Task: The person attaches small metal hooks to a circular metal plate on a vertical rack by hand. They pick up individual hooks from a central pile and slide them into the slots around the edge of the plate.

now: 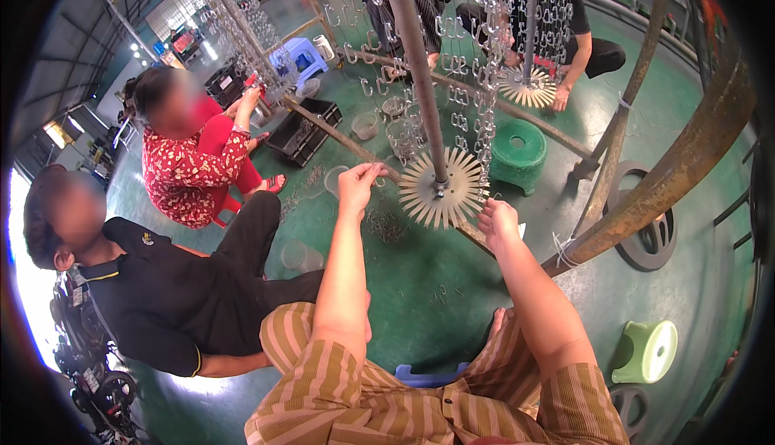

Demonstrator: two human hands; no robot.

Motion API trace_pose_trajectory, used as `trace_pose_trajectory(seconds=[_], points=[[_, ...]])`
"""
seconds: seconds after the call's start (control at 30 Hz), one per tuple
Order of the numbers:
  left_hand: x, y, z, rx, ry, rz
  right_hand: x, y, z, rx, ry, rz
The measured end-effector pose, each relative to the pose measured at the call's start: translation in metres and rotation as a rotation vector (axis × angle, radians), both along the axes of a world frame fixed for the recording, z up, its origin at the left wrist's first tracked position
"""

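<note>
Spreading under everyone is a green workshop floor [452,284], with rusty pipes [670,179] slanting across. A toothed disc [442,188] sits on a grey pole [416,66] hung with metal hooks [476,58]. Left hand [359,183] pinches something small beside the disc's left edge; right hand [496,221], fingers curled, touches its lower right teeth.

Both bare forearms rise from the lower edge, stretched forward over striped-trousered knees. The left hand [360,180] is raised highest, wrist bent, fingers curled together in a pinch — thumb meeting fingertips. The right hand [497,221] sits a little lower and well apart from it, knuckles up, fingers loosely folded — its grip cannot be made out.
</note>
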State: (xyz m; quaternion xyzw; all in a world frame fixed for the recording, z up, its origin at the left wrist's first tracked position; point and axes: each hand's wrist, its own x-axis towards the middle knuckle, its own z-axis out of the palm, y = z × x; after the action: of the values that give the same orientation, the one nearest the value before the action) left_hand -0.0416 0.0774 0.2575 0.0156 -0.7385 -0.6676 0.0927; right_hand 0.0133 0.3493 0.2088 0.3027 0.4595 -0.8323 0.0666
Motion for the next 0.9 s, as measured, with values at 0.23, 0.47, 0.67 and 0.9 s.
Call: trace_pose_trajectory(seconds=[0.23, 0.47, 0.67, 0.9], points=[[0.007, -0.013, -0.020, 0.039, -0.035, 0.010, 0.003, 0.004, 0.006, 0.059, -0.043, 0.043], [0.011, -0.018, -0.016, 0.046, -0.013, 0.037, 0.005, 0.006, 0.007, 0.061, -0.049, 0.009], [0.011, 0.001, 0.015, 0.020, 0.074, -0.011, 0.010, 0.009, 0.015, 0.095, -0.058, -0.005], [-0.010, 0.017, 0.027, 0.094, 0.155, -0.087, 0.009, 0.018, 0.009, 0.160, -0.072, -0.047]])
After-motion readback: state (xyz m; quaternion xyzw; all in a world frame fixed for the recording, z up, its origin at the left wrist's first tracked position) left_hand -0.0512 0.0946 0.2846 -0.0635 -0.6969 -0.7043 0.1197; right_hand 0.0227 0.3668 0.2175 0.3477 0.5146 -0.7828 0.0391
